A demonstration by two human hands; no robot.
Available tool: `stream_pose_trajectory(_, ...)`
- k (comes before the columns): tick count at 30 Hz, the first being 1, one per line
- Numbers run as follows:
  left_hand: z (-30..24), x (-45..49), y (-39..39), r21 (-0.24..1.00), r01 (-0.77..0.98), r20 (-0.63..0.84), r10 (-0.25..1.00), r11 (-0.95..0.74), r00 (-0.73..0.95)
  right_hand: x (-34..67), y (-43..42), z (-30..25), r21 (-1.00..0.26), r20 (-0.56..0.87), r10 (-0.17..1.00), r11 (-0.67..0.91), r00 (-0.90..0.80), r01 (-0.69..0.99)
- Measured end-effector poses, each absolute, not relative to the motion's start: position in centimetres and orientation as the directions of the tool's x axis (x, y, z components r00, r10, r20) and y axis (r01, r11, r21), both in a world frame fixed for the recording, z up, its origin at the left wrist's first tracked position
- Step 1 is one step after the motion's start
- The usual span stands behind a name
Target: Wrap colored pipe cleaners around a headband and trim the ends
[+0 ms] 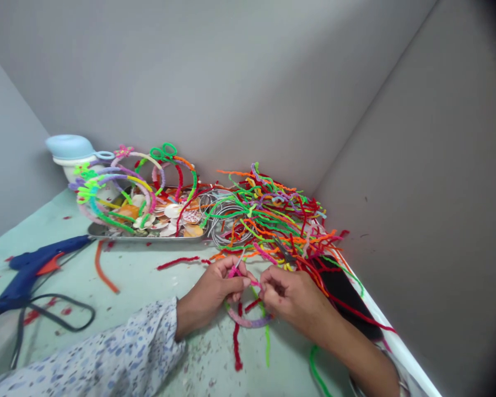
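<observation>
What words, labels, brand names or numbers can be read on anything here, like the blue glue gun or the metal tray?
No words, labels, brands or numbers can be read anywhere.
The blue hot glue gun and the metal tray show no legible marking.

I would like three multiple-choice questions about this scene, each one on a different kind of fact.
1. Where is the blue hot glue gun?
A) Left of the metal tray
B) Inside the tray
C) On top of the tray

2. What colour is the loose pipe cleaner beside the glue gun?
A) Green
B) Purple
C) Orange

3. What do the left hand and right hand do with the lilac pipe-cleaner loop?
A) Neither touches it
B) Both pinch it
C) Only one holds it

Answers:
1. A, it lies outside the tray, to its left.
2. C, its colour is plainly orange.
3. B, the fingers of both hands meet on the loop.
</observation>
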State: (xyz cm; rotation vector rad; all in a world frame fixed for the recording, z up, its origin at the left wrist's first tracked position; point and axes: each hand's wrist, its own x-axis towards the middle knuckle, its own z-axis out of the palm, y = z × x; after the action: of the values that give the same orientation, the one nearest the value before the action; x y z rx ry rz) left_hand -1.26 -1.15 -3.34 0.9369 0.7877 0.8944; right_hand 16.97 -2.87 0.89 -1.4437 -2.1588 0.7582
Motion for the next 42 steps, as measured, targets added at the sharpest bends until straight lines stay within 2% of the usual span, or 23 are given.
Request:
stream_pose_trajectory(14,-3.1,-1.4,-1.1,0.908,-0.281,-0.170,0.887,0.310,0.429,16.8,-2.9,0.2,-0.713,0.034,0.935,0.270,-0.354,0.647)
stream_pose_trajectory(22,-3.4,-1.3,-1.0,0.928,-0.219,-0.193,0.892,0.301,0.410,16.2,-3.2,-0.1,-0.648,0.098,0.922,0.345,-0.375,0.679)
stream_pose_trajectory(30,-3.3,-1.4,-1.1,0.911,-0.270,-0.173,0.882,0.313,0.439,16.8,-2.9,0.7,-0.721,-0.001,0.928,0.258,-0.373,0.643)
stream_pose_trajectory(36,-3.6,-1.3,-1.1,0.923,-0.247,-0.167,0.885,0.295,0.435,16.7,-3.2,0.9,-0.756,-0.009,0.913,0.261,-0.408,0.600)
stream_pose_trajectory(42,-3.4,-1.2,-1.2,0.931,-0.218,-0.177,0.885,0.292,0.430,16.4,-3.2,0.8,-0.695,0.036,0.927,0.291,-0.372,0.658)
